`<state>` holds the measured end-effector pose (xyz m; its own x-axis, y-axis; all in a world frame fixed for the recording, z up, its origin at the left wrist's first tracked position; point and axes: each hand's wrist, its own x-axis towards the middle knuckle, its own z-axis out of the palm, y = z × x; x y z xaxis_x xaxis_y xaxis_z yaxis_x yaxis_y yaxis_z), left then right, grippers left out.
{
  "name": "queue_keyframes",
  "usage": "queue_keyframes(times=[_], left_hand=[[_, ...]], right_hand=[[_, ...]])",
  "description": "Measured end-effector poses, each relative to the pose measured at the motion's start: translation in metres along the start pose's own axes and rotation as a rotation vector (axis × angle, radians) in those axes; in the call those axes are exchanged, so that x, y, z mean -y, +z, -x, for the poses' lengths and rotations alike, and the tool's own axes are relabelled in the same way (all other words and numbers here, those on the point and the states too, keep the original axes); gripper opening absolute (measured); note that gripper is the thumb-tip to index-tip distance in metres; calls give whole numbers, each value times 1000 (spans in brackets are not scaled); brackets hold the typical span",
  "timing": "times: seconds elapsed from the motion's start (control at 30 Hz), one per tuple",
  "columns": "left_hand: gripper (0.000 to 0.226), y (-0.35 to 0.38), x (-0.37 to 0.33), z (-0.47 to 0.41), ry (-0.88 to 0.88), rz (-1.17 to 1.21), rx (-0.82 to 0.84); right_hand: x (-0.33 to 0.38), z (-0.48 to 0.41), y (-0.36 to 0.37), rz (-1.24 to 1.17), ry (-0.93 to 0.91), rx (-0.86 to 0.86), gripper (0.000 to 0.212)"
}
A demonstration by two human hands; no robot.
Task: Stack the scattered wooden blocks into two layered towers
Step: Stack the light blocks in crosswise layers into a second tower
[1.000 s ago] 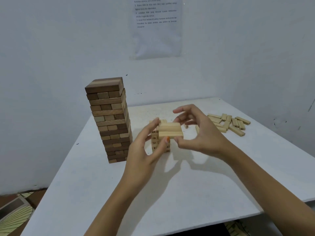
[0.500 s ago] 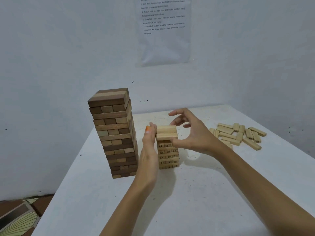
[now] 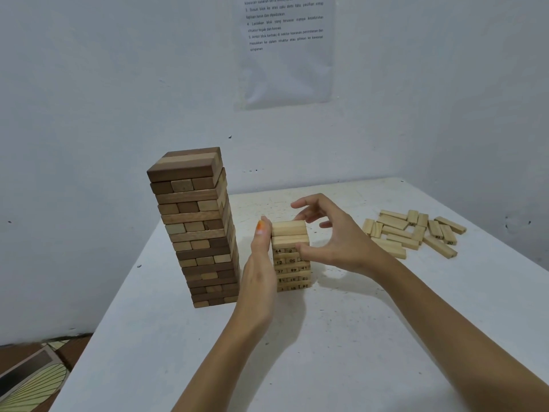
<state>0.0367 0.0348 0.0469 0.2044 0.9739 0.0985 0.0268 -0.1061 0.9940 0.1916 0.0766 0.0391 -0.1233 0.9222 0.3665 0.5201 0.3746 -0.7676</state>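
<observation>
While both hands work at its middle, the white table (image 3: pixel 341 352) shows a flat matte top with small specks, set into a corner of pale walls. A printed paper sheet (image 3: pixel 285 55) hangs on the back wall. The dark tower (image 3: pixel 196 230) stands tall at the left on the table, made of rectangular brown and tan blocks in crossed layers, smooth and slightly uneven at the edges. Just right of it is the left hand (image 3: pixel 261 272), fingers straight and together, pressed flat on the left side of the pale tower (image 3: pixel 291 260). The right hand (image 3: pixel 338 239) pinches that tower's top layers, thumb on the front, curved fingers spread behind. This tower is short, light raw wood with numbers printed on the block ends. The loose blocks (image 3: pixel 416 233) lie scattered flat at the far right, well apart.
</observation>
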Motion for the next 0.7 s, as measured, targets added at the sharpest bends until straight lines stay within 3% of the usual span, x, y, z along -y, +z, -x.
queue_keyframes(times=[0.37, 0.53, 0.7], left_hand=[[49, -6, 19, -10, 76, -39, -39], [52, -8, 23, -12, 94, -53, -19], [54, -10, 27, -15, 69, -71, 17]], right_hand=[[3, 4, -7, -21, 48, 64, 56], [12, 20, -7, -87, 183, 29, 73], [4, 35, 18, -101, 213, 80, 61]])
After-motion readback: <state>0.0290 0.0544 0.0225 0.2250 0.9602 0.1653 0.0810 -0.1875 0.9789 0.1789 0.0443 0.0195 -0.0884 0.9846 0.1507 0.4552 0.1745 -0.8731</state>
